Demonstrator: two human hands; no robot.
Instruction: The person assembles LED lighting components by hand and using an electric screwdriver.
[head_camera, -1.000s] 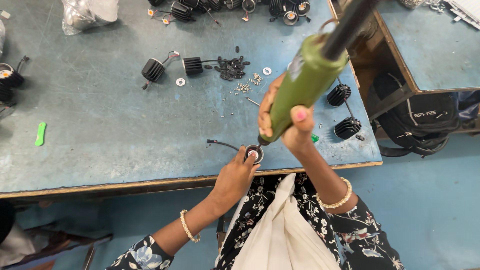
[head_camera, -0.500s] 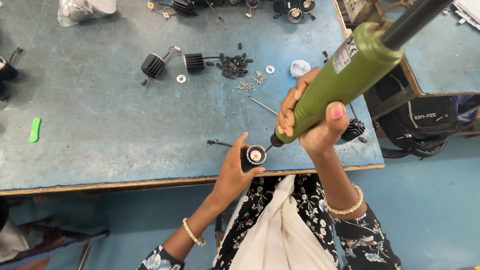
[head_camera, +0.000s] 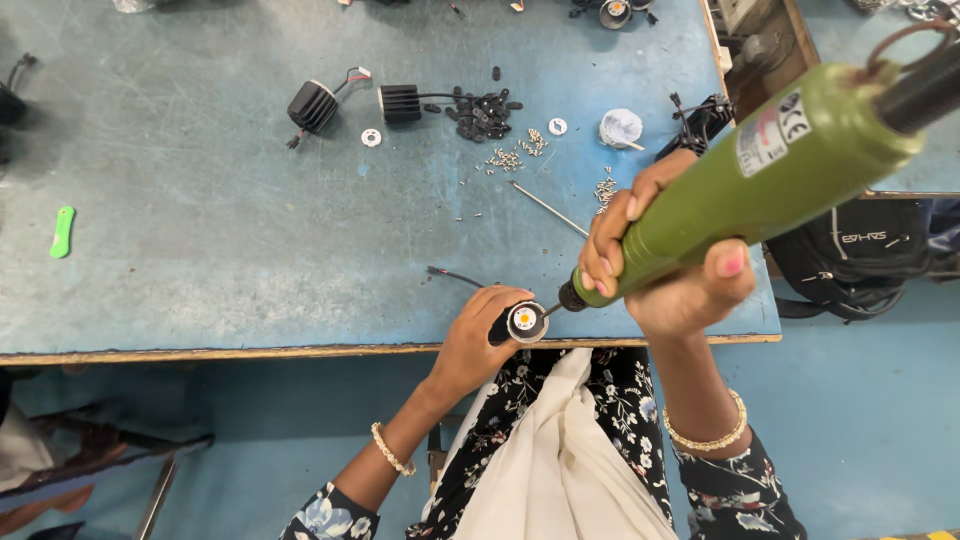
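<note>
We are at the screw-driving step: our right hand (head_camera: 665, 265) grips the green cylindrical electric screwdriver (head_camera: 760, 170), bit on the small black round lamp housing (head_camera: 522, 322) clasped by our left hand (head_camera: 480, 335) at the blue worktable's (head_camera: 250, 250) near edge. Next, we judge, the bit must stay seated squarely while the housing is held steady

Bare blue tabletop (head_camera: 230, 240) lies open left of the hands; far right, scattered small silver screws (head_camera: 515, 155) and a thin metal rod (head_camera: 548, 208) clutter the way
</note>
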